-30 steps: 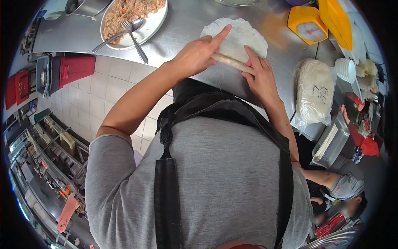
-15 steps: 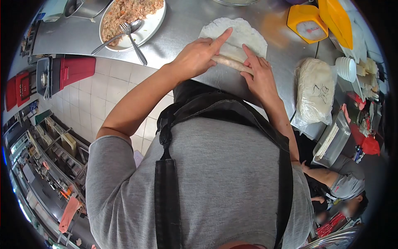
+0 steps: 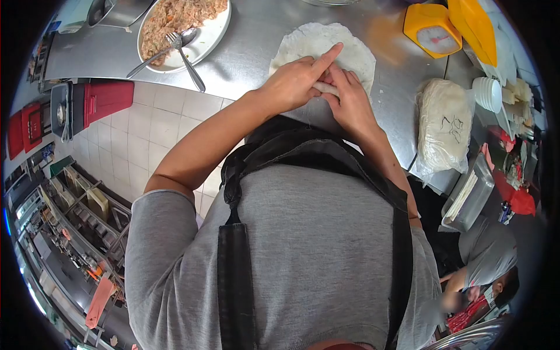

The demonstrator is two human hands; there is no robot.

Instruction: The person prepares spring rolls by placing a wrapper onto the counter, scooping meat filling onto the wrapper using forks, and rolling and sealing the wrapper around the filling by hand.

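Note:
A round, pale, thin wrapper (image 3: pixel 303 41) lies flat on the steel table beyond my hands. At the edge of it nearest me is a pale spring roll (image 3: pixel 326 88), mostly covered by my fingers. My left hand (image 3: pixel 297 83) grips its left part, with the index finger stretched out over the wrapper. From the right, my right hand (image 3: pixel 350 100) closes round the other end, thumb on the near side. The two hands nearly touch, and their fingertips overlap in view.
To the left is a white plate (image 3: pixel 211 44) of minced filling (image 3: pixel 169 23), with a fork (image 3: pixel 189 67) and spoon across its rim. A yellow scale (image 3: pixel 431 32), a wrapped pale block (image 3: pixel 446 119) and stacked white cups (image 3: pixel 487 94) stand right. Another person (image 3: pixel 490 251) is at lower right.
My hands have come together over the spring roll, the right one moving left. Less of the roll shows between them. The person at lower right has shifted.

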